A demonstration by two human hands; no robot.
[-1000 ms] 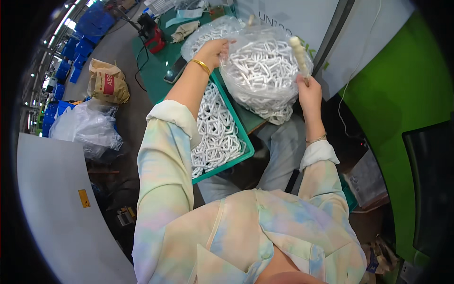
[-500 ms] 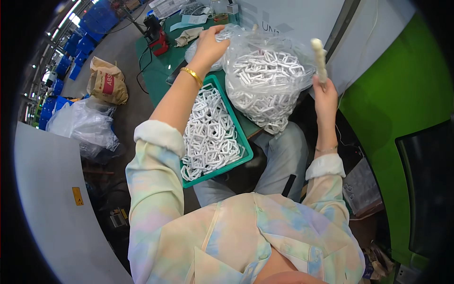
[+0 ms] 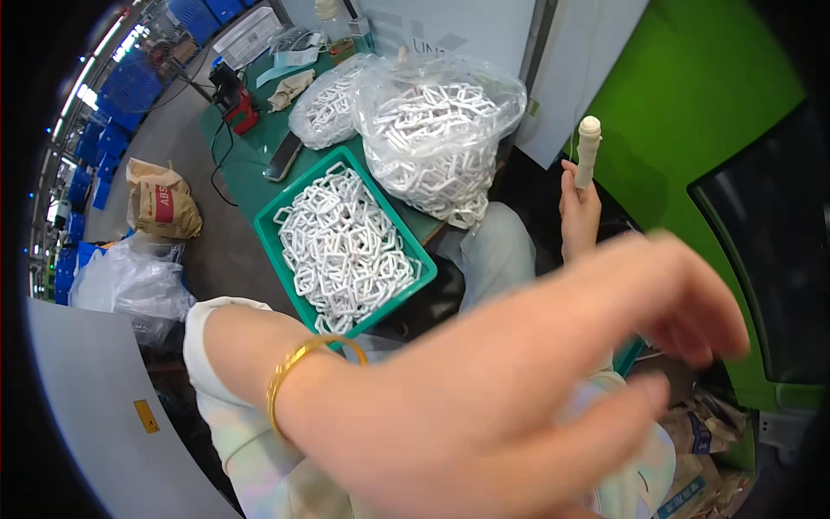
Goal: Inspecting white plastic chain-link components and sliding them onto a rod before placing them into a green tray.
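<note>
Head cam: L hand (image 3: 510, 372) is big & blurred close to the lens, reaching across to the R side; fingers loosely bent, thumb apart, so not closed. Gold bangle (image 3: 294, 368) on that wrist. R hand (image 3: 579, 212), farther off, is closed round the lower end of a cream stick (image 3: 589, 151), held abt upright, R of the big bag (image 3: 406, 154). Green tray (image 3: 425, 275) w/ white links (image 3: 341, 251) sits by the table's (image 3: 251, 186) near edge, w/ big clear bag, also full of links, just beside it. Small bag (image 3: 320, 117) & phone (image 3: 283, 157) lie beyond the tray.
</note>
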